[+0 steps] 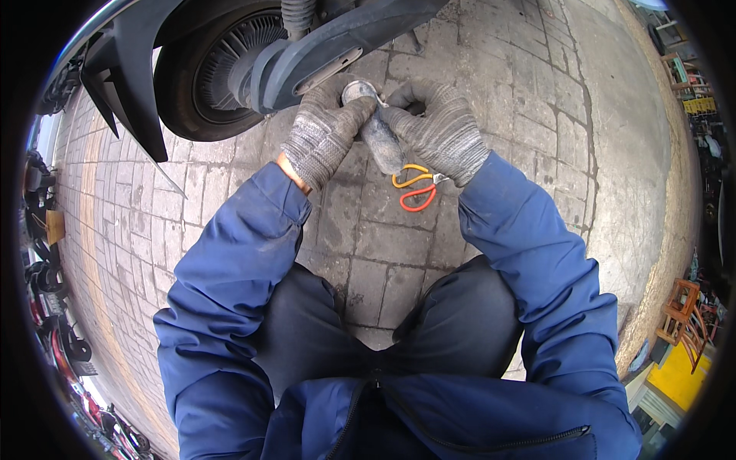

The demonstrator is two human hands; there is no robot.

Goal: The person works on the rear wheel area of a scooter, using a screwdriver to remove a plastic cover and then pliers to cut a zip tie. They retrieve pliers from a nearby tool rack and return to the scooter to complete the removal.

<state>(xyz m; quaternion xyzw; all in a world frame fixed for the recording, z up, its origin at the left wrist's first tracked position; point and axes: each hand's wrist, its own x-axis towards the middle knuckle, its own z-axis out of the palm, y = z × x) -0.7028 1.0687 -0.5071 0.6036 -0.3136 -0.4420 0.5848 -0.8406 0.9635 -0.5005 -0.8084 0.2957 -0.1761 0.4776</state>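
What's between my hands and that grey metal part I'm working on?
Nothing visible: the left hand and right hand, both gloved, already grip the grey part directly. The scissors lie below on the paving, clear of it.

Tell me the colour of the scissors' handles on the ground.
The scissors have one yellow handle and one orange-red; head view.

floor: grey paving bricks (383, 253) | wooden chairs (685, 307) at right | daylight
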